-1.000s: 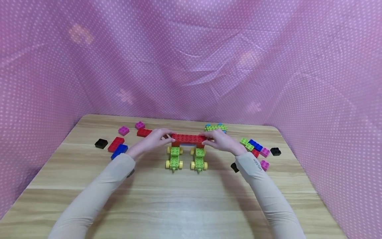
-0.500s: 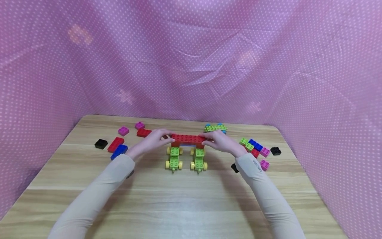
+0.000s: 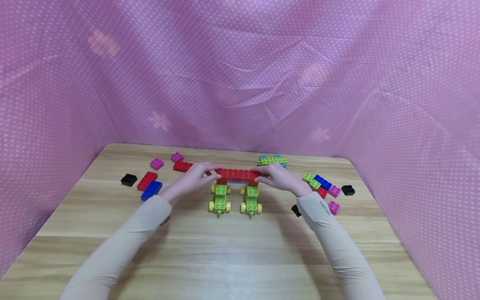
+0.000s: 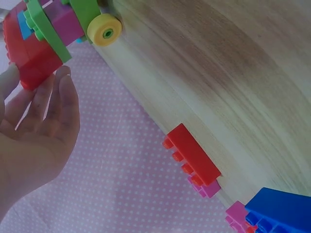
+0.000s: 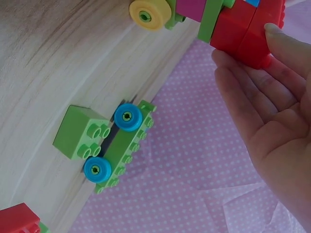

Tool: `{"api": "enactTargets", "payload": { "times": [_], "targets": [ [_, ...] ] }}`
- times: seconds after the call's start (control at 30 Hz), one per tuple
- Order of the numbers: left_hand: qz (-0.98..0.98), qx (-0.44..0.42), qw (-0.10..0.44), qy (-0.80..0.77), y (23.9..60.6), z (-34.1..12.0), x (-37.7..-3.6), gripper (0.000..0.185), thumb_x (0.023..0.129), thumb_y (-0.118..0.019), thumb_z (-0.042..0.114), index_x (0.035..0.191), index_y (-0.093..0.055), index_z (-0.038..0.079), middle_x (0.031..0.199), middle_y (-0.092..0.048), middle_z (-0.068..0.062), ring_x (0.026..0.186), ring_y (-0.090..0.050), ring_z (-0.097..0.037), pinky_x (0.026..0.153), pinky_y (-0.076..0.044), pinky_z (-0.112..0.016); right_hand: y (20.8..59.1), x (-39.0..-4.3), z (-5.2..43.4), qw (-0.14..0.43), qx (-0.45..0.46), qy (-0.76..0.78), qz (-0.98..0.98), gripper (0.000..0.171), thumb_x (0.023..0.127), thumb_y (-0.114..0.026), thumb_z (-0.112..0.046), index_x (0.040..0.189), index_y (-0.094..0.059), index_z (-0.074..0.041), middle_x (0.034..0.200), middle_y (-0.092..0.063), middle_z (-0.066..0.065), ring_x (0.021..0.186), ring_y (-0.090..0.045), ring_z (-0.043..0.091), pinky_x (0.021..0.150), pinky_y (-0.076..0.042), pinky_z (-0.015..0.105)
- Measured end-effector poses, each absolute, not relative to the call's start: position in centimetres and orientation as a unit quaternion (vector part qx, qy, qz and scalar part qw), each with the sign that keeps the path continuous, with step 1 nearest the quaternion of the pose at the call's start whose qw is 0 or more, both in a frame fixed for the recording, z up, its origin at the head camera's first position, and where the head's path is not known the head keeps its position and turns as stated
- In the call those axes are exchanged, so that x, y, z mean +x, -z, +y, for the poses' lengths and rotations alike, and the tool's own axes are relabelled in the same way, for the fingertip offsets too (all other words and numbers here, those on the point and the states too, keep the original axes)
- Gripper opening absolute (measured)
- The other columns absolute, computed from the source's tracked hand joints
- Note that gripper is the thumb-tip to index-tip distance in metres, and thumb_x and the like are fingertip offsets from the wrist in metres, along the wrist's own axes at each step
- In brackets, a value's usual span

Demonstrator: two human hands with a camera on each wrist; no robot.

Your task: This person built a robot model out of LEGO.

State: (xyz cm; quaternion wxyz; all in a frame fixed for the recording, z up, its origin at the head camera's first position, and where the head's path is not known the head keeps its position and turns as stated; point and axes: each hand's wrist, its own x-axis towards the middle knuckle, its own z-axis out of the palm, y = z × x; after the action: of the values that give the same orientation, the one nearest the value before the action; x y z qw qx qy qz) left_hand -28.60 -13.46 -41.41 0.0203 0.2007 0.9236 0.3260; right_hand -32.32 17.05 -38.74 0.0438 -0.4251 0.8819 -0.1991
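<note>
Left hand, right hand: fingers nearly straight, tips pressed on opposite ends of red beam; no wrap grip. Beam at tabletop centre, bridging two green wheeled cars just nearer the person. Judged: span seated; loose bricks left and right of beam unused. Blue layer under beam mostly hidden.
</note>
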Motion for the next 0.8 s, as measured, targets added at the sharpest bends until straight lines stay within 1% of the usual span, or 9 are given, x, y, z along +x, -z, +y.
{"api": "enactTargets", "payload": {
  "times": [0.23, 0.33, 0.53, 0.67, 0.8],
  "targets": [
    [0.926, 0.198, 0.03, -0.32, 41.09, -13.42, -28.48, 0.047, 0.099, -0.059, 0.033, 0.14, -0.056, 0.009, 0.139, -0.061, -0.012, 0.104, -0.065, -0.022, 0.094, -0.057, -0.042, 38.99, -32.36, 16.96, 0.033, -0.431, 0.187, 0.882, 0.04, 0.099, -0.061, -0.019, 0.135, -0.059, -0.002, 0.091, -0.069, 0.008, 0.057, -0.043, 0.004, 0.055, -0.039, 0.016],
    [0.928, 0.199, 0.034, -0.312, 40.81, -13.36, -28.53, 0.047, 0.1, -0.06, 0.032, 0.139, -0.056, 0.008, 0.138, -0.061, -0.013, 0.105, -0.065, -0.023, 0.094, -0.057, -0.042, 39.08, -32.35, 16.93, 0.029, -0.433, 0.185, 0.882, 0.04, 0.099, -0.061, -0.019, 0.134, -0.059, -0.001, 0.091, -0.07, 0.009, 0.058, -0.045, 0.005, 0.055, -0.04, 0.017],
    [0.932, 0.195, 0.037, -0.303, 40.6, -13.21, -28.68, 0.046, 0.098, -0.062, 0.032, 0.138, -0.058, 0.01, 0.135, -0.064, -0.012, 0.107, -0.064, -0.023, 0.095, -0.056, -0.042, 39.1, -32.23, 16.91, 0.016, -0.441, 0.184, 0.878, 0.038, 0.098, -0.062, -0.017, 0.132, -0.061, 0.001, 0.093, -0.072, 0.01, 0.061, -0.05, 0.008, 0.059, -0.044, 0.017],
    [0.934, 0.198, 0.031, -0.296, 40.56, -13.13, -28.67, 0.046, 0.098, -0.062, 0.031, 0.138, -0.058, 0.009, 0.134, -0.064, -0.013, 0.107, -0.064, -0.024, 0.096, -0.056, -0.043, 39.12, -32.24, 16.88, 0.003, -0.447, 0.174, 0.877, 0.038, 0.098, -0.062, -0.016, 0.131, -0.061, 0.002, 0.09, -0.071, 0.009, 0.059, -0.048, 0.006, 0.057, -0.043, 0.018],
    [0.935, 0.199, 0.023, -0.291, 40.62, -13.13, -28.61, 0.045, 0.099, -0.061, 0.031, 0.137, -0.058, 0.008, 0.134, -0.064, -0.014, 0.107, -0.064, -0.024, 0.095, -0.056, -0.043, 39.09, -32.18, 16.76, 0.007, -0.443, 0.173, 0.88, 0.038, 0.098, -0.062, -0.016, 0.132, -0.061, 0.001, 0.09, -0.071, 0.008, 0.059, -0.047, 0.004, 0.058, -0.043, 0.017]
  ]
}}
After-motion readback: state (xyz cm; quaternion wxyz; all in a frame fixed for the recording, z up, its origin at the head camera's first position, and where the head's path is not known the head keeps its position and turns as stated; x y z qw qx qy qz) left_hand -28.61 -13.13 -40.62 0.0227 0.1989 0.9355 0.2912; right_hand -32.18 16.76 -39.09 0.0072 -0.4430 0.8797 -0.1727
